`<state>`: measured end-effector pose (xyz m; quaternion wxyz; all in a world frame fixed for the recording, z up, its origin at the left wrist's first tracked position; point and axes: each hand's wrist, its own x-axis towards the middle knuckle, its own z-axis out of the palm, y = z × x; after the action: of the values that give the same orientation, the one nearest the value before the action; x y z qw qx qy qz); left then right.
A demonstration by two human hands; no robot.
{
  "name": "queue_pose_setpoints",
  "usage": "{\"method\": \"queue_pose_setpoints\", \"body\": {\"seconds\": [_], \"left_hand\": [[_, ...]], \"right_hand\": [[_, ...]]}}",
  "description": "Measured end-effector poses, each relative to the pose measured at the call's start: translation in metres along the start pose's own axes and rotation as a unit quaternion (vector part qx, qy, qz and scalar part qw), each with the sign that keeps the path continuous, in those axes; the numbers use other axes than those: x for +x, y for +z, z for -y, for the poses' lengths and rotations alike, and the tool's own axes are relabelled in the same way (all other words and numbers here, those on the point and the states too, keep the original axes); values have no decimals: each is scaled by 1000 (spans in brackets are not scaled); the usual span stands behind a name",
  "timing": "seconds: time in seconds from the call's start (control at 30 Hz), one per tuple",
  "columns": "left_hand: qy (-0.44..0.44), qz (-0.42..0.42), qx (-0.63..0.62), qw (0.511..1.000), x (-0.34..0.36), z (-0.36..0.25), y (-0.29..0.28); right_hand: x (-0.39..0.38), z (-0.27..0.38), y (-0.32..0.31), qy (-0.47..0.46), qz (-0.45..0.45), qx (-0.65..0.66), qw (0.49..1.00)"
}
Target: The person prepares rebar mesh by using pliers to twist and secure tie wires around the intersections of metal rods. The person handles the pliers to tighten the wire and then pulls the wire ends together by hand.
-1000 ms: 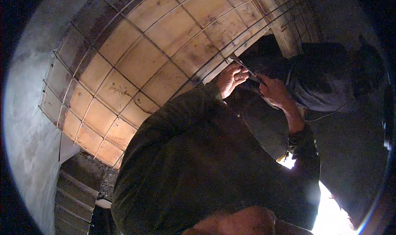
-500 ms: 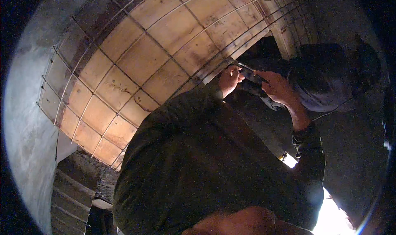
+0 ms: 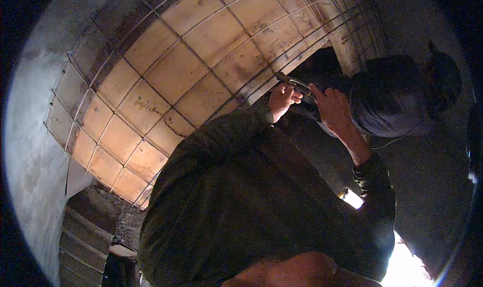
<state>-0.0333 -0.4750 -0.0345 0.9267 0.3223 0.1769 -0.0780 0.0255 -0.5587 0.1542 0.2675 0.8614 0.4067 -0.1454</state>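
A broad tan formwork panel [image 3: 201,70], overlaid with a grid of thin steel reinforcing bars [image 3: 173,32], fills the upper left of the head view; grey concrete [image 3: 30,151] borders it on the left. To the right, another person's head under a dark cap [image 3: 397,93] sits close beside the work.

The person's dark olive sleeve [image 3: 241,196] rises from the lower edge toward the right edge of the grid. There the left hand [image 3: 282,99] and the right hand [image 3: 332,108] meet on a slim dark metal hand tool [image 3: 294,83]. The tool's long axis runs from upper left to lower right, roughly in line with the nearby bars, and its upper-left tip lies against the mesh, just above the left hand.

The left hand's fingers [image 3: 294,96] curl shut around the tool from below. The right hand's fingers [image 3: 318,91] reach up to its lower-right end, bent and touching it; how firmly they grip cannot be told. The left hand is nearer the tip, the right nearer the handle end.
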Motion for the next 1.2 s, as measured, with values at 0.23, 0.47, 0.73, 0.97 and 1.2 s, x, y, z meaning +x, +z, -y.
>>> {"method": "queue_pose_setpoints", "body": {"seconds": [0.23, 0.47, 0.73, 0.97, 1.2], "left_hand": [[-62, 20, -33, 997, -8, -27, 3], [-129, 60, -189, 972, -8, -8, -30], [436, -22, 634, 638, -29, -69, -16], [466, 120, 657, 580, 16, -66, 18], [360, 200, 607, 680, 45, -68, 21]], "right_hand": [[18, -35, 35, -21, -19, 115, 993], [27, -42, 31, -14, 10, 161, 987], [11, -13, 38, 112, 185, 436, 874], [17, -22, 24, 234, 384, 704, 549], [4, -12, -11, -7, -131, 44, 990]]}}
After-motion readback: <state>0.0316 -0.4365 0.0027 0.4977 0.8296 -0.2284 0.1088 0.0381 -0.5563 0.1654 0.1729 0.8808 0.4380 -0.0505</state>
